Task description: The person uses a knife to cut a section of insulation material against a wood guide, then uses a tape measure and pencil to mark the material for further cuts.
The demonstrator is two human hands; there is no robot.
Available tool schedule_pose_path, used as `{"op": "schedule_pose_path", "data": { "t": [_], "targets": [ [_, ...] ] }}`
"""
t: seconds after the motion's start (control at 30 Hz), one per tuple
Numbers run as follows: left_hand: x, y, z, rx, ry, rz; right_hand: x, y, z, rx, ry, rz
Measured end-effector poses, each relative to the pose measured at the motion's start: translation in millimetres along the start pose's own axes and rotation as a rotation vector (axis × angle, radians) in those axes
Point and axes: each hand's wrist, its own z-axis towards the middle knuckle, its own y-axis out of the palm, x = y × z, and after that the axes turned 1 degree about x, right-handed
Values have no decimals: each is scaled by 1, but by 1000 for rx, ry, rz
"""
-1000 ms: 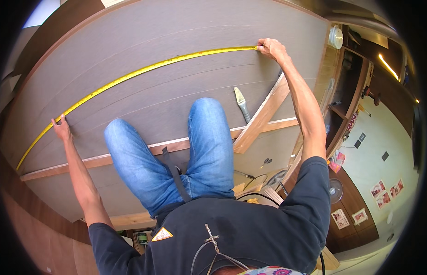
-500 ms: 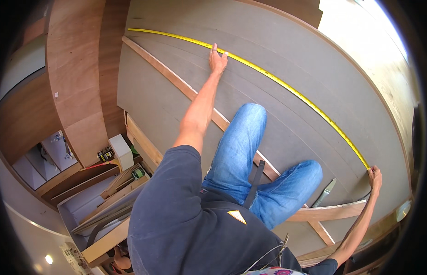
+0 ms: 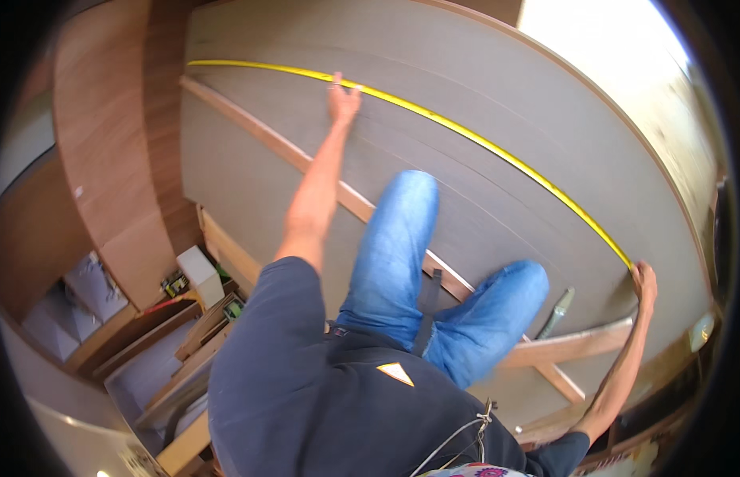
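A yellow tape measure blade (image 3: 449, 123) runs in a long diagonal across a large grey panel (image 3: 497, 219), from its far left edge down to my right hand. My left hand (image 3: 343, 103) reaches forward to the blade, with thumb and index finger spread and touching it. At the right, my right hand (image 3: 644, 282) has its fingers closed around the near end of the tape measure; its case is hidden. I kneel on the panel in blue jeans. A flat-bladed tool (image 3: 557, 312), possibly a putty knife, lies between my knee and my right forearm.
A long wooden strip (image 3: 244, 119) crosses the panel beneath my legs. Another wooden strip (image 3: 577, 344) lies near my right forearm. At the left stand a tall plywood board (image 3: 108, 143), a white box (image 3: 200, 272) and an open drawer-like box (image 3: 127, 389) with wood pieces.
The view has shifted slightly, so the panel and tools sit a little further left. Both hands keep about the same places on the tape measure.
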Motion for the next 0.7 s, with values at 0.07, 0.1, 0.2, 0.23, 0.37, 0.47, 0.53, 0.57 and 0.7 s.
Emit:
{"op": "schedule_pose_path", "data": {
  "t": [0.07,0.1,0.2,0.23,0.37,0.47,0.53,0.57,0.7],
  "targets": [
    [-15,3,3,-48,5,132,-7,-3,-2,10,-34,-22],
    [-21,2,11,-92,-30,174,-11,-7,-4,-43,-6,-35],
    [-33,6,19,-95,47,87,-21,-17,-10,-92,39,-81],
    [-34,12,21,-123,-44,-135,-25,-20,-10,-89,123,-132],
    [-35,12,29,-140,-31,124,-42,-35,-17,-99,243,-44],
    [-41,15,32,-140,-19,74,-49,-42,-20,-132,277,-19],
    [-46,16,34,-136,6,75,-52,-44,-20,-110,259,-24],
    [-47,16,34,-130,-12,101,-53,-44,-21,-98,259,-30],
    [-44,13,34,-135,3,128,-50,-38,-20,-70,253,-22]
  ]
}}
